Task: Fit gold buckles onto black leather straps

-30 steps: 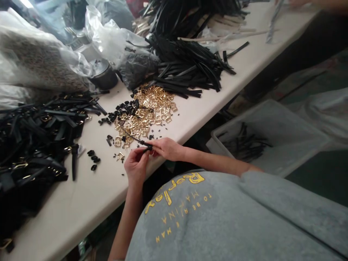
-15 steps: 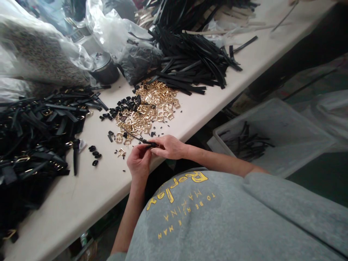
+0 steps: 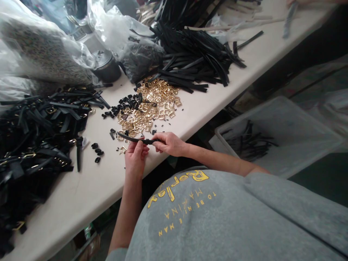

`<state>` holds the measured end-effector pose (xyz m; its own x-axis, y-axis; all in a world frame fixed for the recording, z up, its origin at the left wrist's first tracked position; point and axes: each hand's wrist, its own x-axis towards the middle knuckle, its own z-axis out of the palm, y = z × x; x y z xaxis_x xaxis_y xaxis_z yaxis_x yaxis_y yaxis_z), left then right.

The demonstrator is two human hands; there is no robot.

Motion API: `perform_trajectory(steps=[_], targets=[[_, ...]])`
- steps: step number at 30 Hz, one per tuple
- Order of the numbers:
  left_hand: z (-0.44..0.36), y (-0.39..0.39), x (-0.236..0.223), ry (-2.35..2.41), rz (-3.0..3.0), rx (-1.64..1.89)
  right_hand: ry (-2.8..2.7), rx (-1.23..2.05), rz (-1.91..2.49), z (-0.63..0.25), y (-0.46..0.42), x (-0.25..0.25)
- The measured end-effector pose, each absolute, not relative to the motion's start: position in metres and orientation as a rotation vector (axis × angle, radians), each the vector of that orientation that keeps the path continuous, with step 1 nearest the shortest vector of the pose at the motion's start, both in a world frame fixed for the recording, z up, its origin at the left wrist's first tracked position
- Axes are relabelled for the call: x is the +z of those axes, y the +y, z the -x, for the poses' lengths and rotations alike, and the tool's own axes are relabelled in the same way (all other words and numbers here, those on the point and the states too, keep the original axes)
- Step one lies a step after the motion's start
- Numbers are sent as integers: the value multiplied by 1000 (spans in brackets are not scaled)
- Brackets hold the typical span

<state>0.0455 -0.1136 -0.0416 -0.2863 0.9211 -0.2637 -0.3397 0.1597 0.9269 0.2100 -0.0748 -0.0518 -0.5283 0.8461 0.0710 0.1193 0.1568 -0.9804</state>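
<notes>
Between my two hands, at the table's front edge, a black strap (image 3: pixel 129 138) is stretched out, its free end pointing left. My left hand (image 3: pixel 136 154) pinches it near the middle with the thumb on top. Farther right, my right hand (image 3: pixel 170 144) grips its other end, which the fingers cover. A small black loop (image 3: pixel 147 141) seems to sit around the strap between the hands. Just beyond lie a pile of gold buckles (image 3: pixel 152 103) and a cluster of black loops (image 3: pixel 126 104). Several more black loops (image 3: pixel 97 152) rest left of my left hand.
Finished-looking black straps with buckles (image 3: pixel 51 123) are heaped at the left. Plain black strips (image 3: pixel 195 61) lie in a pile at the back. Plastic bags (image 3: pixel 40 47) and a dark metal pot (image 3: pixel 106 67) stand behind. A bin (image 3: pixel 293 112) holding strips is below the table, right. Another person's hand (image 3: pixel 296 3) shows at top right.
The strap has straightened out and now shows more of its length. My left hand has shifted slightly left and its grip has changed. At top right another person's hand has come into view.
</notes>
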Motion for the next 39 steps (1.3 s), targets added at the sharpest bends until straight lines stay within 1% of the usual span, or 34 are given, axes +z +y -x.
perform_trajectory(steps=[5, 9, 14, 20, 24, 27, 35, 39], targets=[[-52, -106, -39, 1203, -543, 1357, -1834, 1395, 932, -212, -73, -46], [-54, -107, -40, 1247, -549, 1334, -1928, 1320, 972, -214, -73, -39], [-57, -112, -43, 1364, -675, 1398, -1907, 1326, 1011, -213, -77, -34], [-68, -121, -49, 1453, -863, 1508, -1755, 1462, 1028, -211, -78, -41], [-75, -123, -47, 1427, -940, 1590, -1796, 1380, 1072, -215, -76, -45], [-76, -118, -46, 1394, -868, 1535, -1886, 1319, 1054, -218, -74, -44], [-70, -104, -59, 1275, -797, 1412, -1988, 1292, 1002, -222, -67, -40], [-64, -103, -55, 1283, -863, 1346, -1930, 1383, 1013, -218, -65, -36]])
